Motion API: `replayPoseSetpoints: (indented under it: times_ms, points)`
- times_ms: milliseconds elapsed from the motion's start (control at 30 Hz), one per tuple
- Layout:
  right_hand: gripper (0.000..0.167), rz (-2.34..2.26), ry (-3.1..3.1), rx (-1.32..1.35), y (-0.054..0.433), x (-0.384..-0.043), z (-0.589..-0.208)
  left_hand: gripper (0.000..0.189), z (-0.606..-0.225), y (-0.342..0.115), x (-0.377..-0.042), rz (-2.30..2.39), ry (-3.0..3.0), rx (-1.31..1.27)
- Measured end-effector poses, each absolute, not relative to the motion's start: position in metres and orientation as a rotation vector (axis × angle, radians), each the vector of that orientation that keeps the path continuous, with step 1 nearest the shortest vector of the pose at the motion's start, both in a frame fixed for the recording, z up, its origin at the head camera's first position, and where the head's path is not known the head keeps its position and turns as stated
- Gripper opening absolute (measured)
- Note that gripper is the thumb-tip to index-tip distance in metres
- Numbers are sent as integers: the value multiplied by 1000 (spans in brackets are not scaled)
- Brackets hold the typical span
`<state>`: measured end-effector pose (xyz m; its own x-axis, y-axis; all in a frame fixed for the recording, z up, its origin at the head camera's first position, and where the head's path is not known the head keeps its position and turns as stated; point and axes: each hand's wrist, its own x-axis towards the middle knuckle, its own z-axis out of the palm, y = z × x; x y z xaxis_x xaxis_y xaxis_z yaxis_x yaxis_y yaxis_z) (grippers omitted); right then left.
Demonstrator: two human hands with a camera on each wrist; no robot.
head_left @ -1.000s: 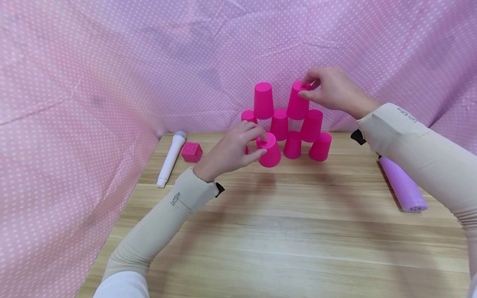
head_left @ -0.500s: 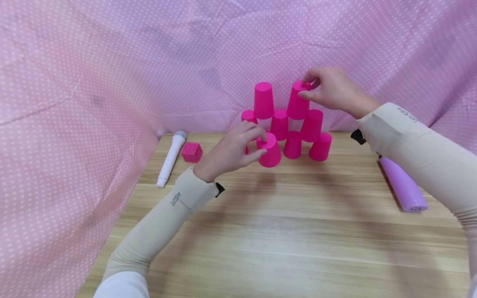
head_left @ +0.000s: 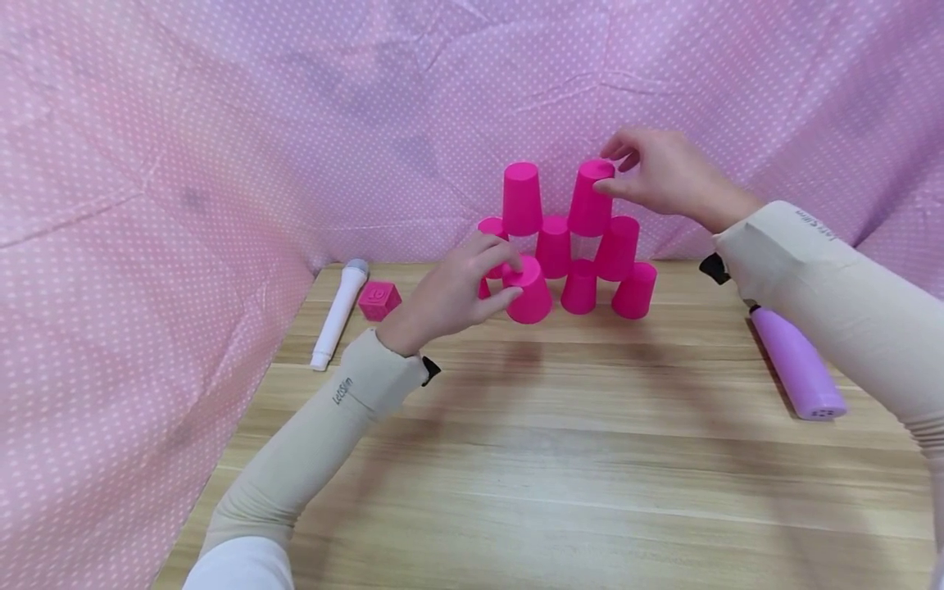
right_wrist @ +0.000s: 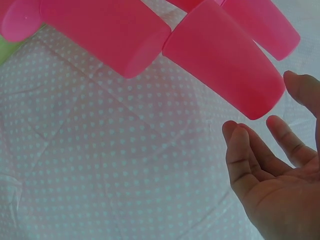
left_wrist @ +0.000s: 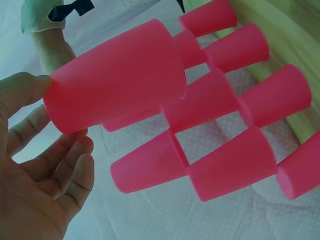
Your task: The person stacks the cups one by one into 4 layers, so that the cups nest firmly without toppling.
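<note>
Bright pink cups stand upside down in a stacked pyramid at the back of the table. My left hand pinches the closed end of one pink cup, held in front of the pyramid's left part, which it partly hides. In the left wrist view, thumb and fingers sit at that cup. The third level has a left cup and a right cup. Beside the right one is my right hand. In the right wrist view its fingers are loosely bent and apart from the cup; the thumb is very near its edge.
A white microphone-shaped thing and a pink cube lie at the table's left. On the right lies a purple bottle-shaped thing, near the right forearm. A dotted pink cloth hangs behind the wooden table.
My left hand has shifted slightly up and left with its cup. The right hand has loosened and drawn back a little from the upper right cup, which stays in place.
</note>
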<state>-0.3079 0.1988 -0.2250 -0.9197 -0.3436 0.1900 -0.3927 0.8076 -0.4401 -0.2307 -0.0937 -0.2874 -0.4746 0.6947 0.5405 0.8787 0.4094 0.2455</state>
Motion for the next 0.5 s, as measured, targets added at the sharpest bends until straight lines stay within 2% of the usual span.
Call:
replayPoseSetpoints:
  times_ms: [500]
  points:
    - [52, 655, -2821, 620, 211, -286, -224, 22, -221, -84, -273, -750, -2263, -1166]
